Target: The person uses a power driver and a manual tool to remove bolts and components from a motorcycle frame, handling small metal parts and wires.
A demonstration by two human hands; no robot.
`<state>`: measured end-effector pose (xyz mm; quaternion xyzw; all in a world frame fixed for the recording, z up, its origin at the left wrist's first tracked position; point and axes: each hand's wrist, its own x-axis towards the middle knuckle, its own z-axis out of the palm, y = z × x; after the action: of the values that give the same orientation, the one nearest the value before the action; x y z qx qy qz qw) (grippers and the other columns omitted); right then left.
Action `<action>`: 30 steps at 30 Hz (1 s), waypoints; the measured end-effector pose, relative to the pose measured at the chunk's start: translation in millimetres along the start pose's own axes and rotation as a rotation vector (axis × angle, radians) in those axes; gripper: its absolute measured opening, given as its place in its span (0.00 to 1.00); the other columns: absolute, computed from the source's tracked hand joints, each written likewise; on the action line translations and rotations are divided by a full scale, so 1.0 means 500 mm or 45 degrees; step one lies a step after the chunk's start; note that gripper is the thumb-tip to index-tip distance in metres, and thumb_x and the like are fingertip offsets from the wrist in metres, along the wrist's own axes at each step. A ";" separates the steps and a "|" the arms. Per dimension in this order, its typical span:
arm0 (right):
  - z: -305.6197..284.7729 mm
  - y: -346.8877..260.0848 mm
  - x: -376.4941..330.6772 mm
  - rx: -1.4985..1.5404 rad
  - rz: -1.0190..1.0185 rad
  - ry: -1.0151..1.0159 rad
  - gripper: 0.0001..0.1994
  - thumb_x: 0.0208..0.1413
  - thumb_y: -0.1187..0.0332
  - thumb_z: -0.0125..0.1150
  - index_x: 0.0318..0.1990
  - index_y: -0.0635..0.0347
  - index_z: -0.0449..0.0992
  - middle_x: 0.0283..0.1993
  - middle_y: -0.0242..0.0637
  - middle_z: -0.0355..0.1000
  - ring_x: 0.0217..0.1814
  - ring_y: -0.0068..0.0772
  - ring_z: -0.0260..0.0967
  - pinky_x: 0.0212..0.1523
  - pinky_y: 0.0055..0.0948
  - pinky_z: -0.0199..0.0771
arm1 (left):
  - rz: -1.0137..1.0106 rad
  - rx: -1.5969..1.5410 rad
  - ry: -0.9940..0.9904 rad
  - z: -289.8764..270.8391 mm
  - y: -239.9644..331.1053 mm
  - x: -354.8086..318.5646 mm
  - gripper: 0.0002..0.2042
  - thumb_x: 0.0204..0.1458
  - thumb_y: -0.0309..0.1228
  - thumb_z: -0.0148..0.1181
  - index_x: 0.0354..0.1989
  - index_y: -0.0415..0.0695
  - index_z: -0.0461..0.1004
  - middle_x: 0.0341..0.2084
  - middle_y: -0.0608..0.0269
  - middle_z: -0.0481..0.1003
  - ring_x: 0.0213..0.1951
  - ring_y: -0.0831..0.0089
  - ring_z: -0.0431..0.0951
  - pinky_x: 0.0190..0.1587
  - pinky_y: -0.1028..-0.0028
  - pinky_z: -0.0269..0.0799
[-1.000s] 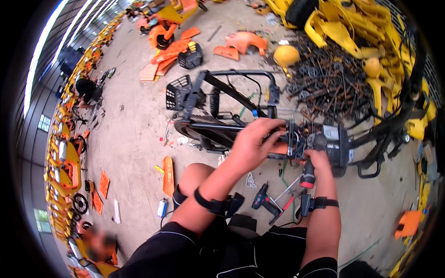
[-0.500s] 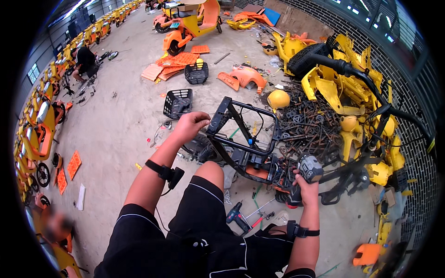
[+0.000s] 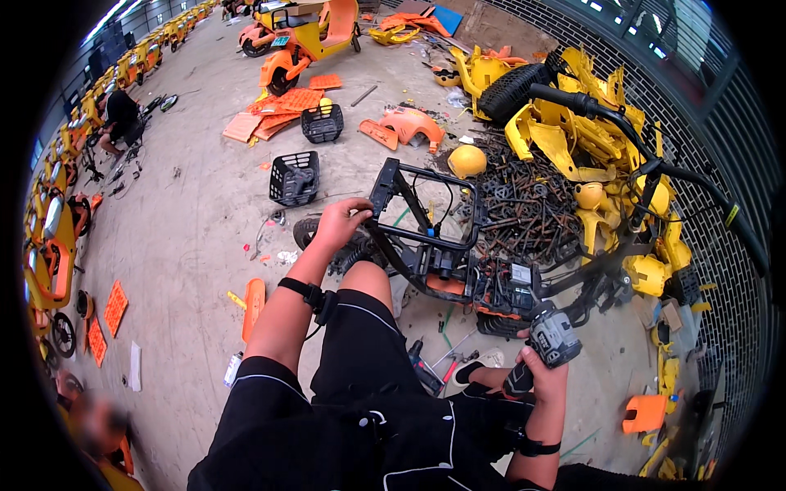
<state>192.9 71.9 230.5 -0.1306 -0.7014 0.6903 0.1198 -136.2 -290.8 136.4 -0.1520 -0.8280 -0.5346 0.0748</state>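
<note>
Kneeling on the concrete floor (image 3: 188,245), a person strips down a black bike frame (image 3: 434,245) lying on its side just beyond the knees. The left hand (image 3: 340,222) is curled shut around a tube at the near-left end of the frame, steadying it. The right hand (image 3: 536,372) is wrapped tightly around the grip of a grey cordless driver (image 3: 553,340), its nose pointing at the orange-and-black motor block (image 3: 499,290) at the right end of the frame.

Step in hand, as judged: undoing a fastener at the motor block while the frame is braced. The next move would call for seating the driver squarely on the fastener and keeping the frame from twisting under the left hand.

Loose hand tools (image 3: 434,368) lie on the floor between the knees and the frame. Behind the frame sits a heap of rusty metal parts (image 3: 524,204), and to the right of that a pile of yellow plastic covers (image 3: 589,139). Left of the frame stands a black basket (image 3: 295,176); a second black basket (image 3: 322,123) stands farther back.

A small pale label (image 3: 521,272), roughly square, sits on the motor block. A flat orange panel (image 3: 644,413), angular in outline, lies to the right of the driver. Small orange plates (image 3: 115,307) lie well left of the frame.
</note>
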 end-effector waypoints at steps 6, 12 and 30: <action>0.020 0.020 -0.060 -0.035 0.040 0.001 0.20 0.56 0.79 0.64 0.57 0.65 0.70 0.49 0.39 0.76 0.37 0.22 0.73 0.39 0.24 0.75 | 0.068 0.208 0.051 -0.003 0.000 -0.010 0.10 0.54 0.31 0.66 0.43 0.43 0.82 0.36 0.54 0.83 0.39 0.61 0.84 0.42 0.68 0.76; 0.024 0.039 -0.088 -0.185 -0.009 0.114 0.22 0.55 0.78 0.64 0.59 0.64 0.71 0.51 0.38 0.76 0.52 0.29 0.73 0.53 0.30 0.72 | 0.139 0.417 0.054 0.008 -0.014 0.001 0.09 0.54 0.34 0.66 0.41 0.49 0.83 0.33 0.52 0.81 0.38 0.51 0.82 0.41 0.62 0.77; 0.121 -0.054 -0.111 0.145 -0.028 0.117 0.23 0.54 0.78 0.66 0.58 0.67 0.70 0.48 0.44 0.77 0.34 0.25 0.74 0.35 0.24 0.76 | 0.218 0.354 0.090 0.027 -0.025 -0.007 0.08 0.56 0.33 0.63 0.43 0.49 0.83 0.35 0.54 0.82 0.37 0.55 0.83 0.40 0.64 0.76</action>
<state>223.6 -4.5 257.1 -0.1475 -0.6562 0.7210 0.1669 -136.8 -284.1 119.1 -0.1911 -0.8748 -0.4117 0.1694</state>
